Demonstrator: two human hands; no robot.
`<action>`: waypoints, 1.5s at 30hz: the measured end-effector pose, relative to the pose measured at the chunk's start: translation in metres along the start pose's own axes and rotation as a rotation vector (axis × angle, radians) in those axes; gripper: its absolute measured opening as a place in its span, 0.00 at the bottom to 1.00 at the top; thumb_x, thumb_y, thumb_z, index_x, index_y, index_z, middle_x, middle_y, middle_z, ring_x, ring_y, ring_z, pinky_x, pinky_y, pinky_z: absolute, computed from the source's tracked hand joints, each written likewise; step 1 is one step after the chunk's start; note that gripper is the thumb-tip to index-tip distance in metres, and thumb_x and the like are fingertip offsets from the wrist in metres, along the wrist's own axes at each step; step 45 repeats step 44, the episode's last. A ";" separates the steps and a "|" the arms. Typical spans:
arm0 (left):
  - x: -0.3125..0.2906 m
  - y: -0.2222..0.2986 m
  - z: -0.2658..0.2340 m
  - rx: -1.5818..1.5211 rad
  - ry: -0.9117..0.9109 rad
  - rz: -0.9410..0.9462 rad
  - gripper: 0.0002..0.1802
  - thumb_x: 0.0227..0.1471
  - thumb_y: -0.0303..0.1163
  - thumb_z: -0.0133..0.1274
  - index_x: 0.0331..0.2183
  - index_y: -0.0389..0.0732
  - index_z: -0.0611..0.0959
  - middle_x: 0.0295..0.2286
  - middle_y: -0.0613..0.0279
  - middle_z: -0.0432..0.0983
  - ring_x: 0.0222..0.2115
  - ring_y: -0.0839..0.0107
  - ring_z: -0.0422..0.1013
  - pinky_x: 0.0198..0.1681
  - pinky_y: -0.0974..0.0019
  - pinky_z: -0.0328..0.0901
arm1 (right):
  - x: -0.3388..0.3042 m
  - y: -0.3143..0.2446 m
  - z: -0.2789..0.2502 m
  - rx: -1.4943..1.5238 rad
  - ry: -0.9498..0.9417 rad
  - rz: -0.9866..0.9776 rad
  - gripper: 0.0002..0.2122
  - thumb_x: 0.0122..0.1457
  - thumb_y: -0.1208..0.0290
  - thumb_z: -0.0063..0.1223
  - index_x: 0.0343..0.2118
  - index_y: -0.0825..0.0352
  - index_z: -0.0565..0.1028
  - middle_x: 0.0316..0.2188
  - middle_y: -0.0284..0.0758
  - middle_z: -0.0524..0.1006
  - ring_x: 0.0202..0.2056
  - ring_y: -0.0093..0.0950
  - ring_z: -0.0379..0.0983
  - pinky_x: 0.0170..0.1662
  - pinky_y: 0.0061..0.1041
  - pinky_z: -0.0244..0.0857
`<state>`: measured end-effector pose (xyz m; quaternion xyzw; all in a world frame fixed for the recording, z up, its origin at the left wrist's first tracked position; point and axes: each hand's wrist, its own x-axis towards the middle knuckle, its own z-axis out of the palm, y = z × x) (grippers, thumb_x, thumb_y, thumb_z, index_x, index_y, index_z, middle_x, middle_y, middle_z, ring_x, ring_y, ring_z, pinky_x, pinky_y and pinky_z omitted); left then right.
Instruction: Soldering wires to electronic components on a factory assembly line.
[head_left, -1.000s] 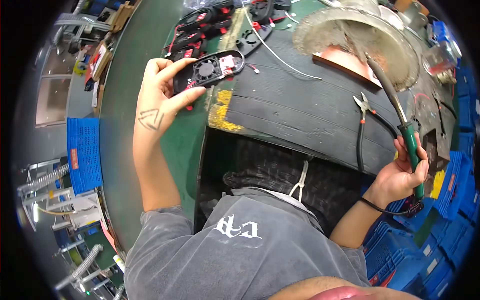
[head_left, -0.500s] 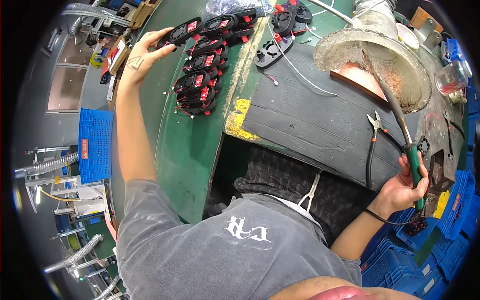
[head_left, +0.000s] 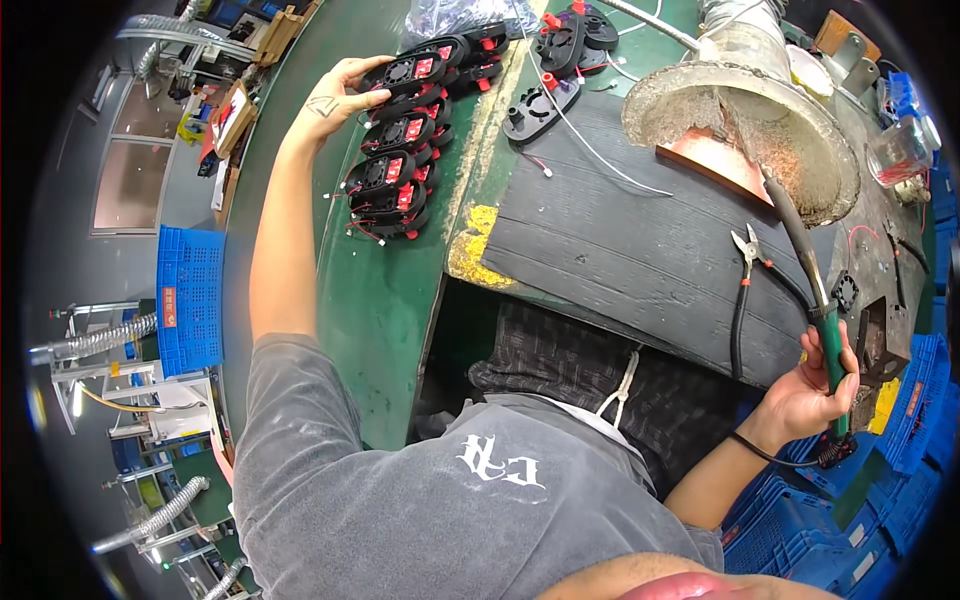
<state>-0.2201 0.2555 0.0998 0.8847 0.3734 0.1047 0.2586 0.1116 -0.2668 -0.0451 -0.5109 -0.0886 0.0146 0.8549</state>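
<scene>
My left hand point(head_left: 343, 97) is closed on the near-left end of a black oval fan housing point(head_left: 408, 73), thumb on top. That housing rests on or just over a stack of similar black housings point(head_left: 388, 170) with red parts and thin wires; whether it bears fully on them I cannot tell. In my right hand point(head_left: 812, 398) is a soldering iron point(head_left: 829, 340), held by its green handle. The iron's metal shaft points up toward the mouth of a dirty metal fume hood point(head_left: 740, 130). Beside it, cutting pliers point(head_left: 746, 290) with black handles lie on the dark board point(head_left: 620, 255).
Several more housings point(head_left: 541, 110) sit at the board's far left corner, with a white cable point(head_left: 600, 152) crossing the board. A clear jar point(head_left: 897, 152) and a small black fan point(head_left: 846, 291) are at the right. Blue crates point(head_left: 190, 300) stand on both sides.
My left hand has moved right with the fan housing, bringing it over the stack, where it lay further left and raised before. My right hand has barely shifted, still holding the soldering iron.
</scene>
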 end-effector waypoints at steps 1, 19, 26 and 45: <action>0.001 -0.001 0.001 -0.038 0.015 -0.003 0.33 0.44 0.36 0.67 0.54 0.46 0.80 0.41 0.65 0.70 0.34 0.76 0.65 0.42 0.71 0.65 | 0.001 0.002 -0.002 -0.002 -0.011 -0.007 0.21 0.66 0.57 0.35 0.42 0.72 0.75 0.45 0.52 0.78 0.35 0.39 0.81 0.41 0.30 0.77; -0.019 0.031 0.000 0.750 0.358 0.149 0.40 0.43 0.48 0.66 0.57 0.44 0.75 0.48 0.51 0.71 0.47 0.56 0.64 0.55 0.56 0.61 | -0.004 -0.003 -0.002 0.029 -0.040 -0.023 0.21 0.66 0.57 0.36 0.42 0.72 0.76 0.45 0.51 0.78 0.35 0.39 0.81 0.40 0.30 0.78; -0.072 0.133 0.127 0.504 0.396 0.292 0.41 0.43 0.42 0.68 0.55 0.34 0.69 0.38 0.47 0.74 0.41 0.50 0.69 0.47 0.53 0.66 | -0.008 -0.008 -0.006 0.036 0.013 -0.003 0.22 0.66 0.57 0.37 0.42 0.74 0.76 0.46 0.51 0.78 0.36 0.41 0.81 0.42 0.31 0.78; -0.089 0.132 0.163 0.189 0.349 -0.085 0.31 0.40 0.47 0.68 0.44 0.38 0.82 0.36 0.50 0.76 0.39 0.57 0.74 0.45 0.58 0.68 | -0.016 -0.025 -0.011 0.002 -0.037 0.002 0.21 0.66 0.58 0.36 0.42 0.73 0.77 0.45 0.52 0.78 0.35 0.42 0.81 0.43 0.33 0.78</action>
